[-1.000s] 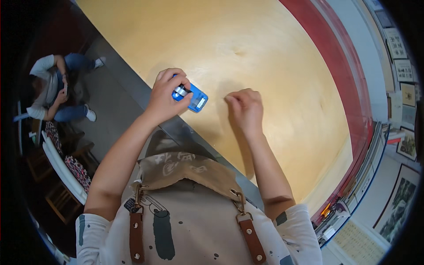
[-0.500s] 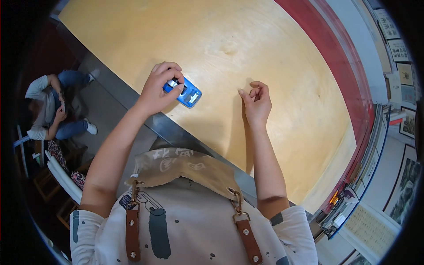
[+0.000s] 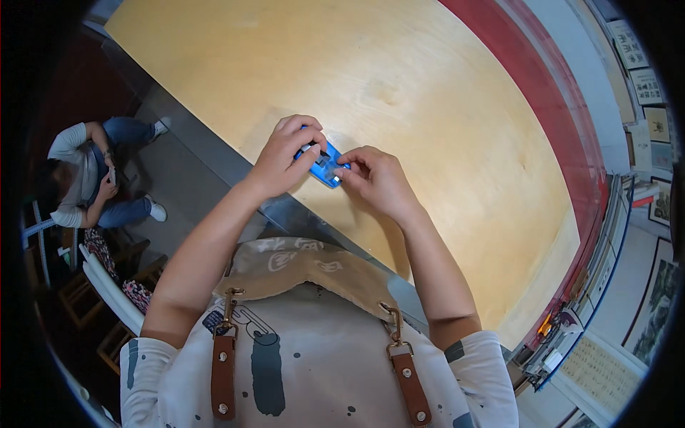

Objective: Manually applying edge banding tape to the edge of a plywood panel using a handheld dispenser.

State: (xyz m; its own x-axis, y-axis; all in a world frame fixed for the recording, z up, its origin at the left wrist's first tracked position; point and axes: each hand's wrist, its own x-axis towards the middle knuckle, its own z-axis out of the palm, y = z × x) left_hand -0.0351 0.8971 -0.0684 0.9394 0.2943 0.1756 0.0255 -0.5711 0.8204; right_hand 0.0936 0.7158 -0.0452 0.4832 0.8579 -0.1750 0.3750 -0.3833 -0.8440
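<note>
The left hand [image 3: 284, 162] is closed around the left part of a blue plastic device [image 3: 330, 176], with its fingers curled over the far side and its thumb laid along the near side, so that the palm and fingers hide much of that end. The right hand [image 3: 382, 182] is at the device's right end, half closed: the forefinger and thumb are bent toward each other with a small space between their tips, both touching or just beside the blue body, and the other fingers are folded in behind. Whether the right fingertips pinch anything thin cannot be told. The device is near the long left edge of the table [image 3: 464, 143], over the pale wood and slanting from far left to near right; a part of its top looks clear, with something dark and shiny close to the left thumb. It cannot be told whether it rests on the wood or is held just above it. Both bare forearms reach in from the near side, over an apron [image 3: 321, 357] with brown straps [image 3: 222, 378]. A red band [image 3: 571, 171] runs along the table's right side. Well apart on the left, another person [image 3: 71, 167] sits with both hands together, near wooden stools [image 3: 82, 292].
</note>
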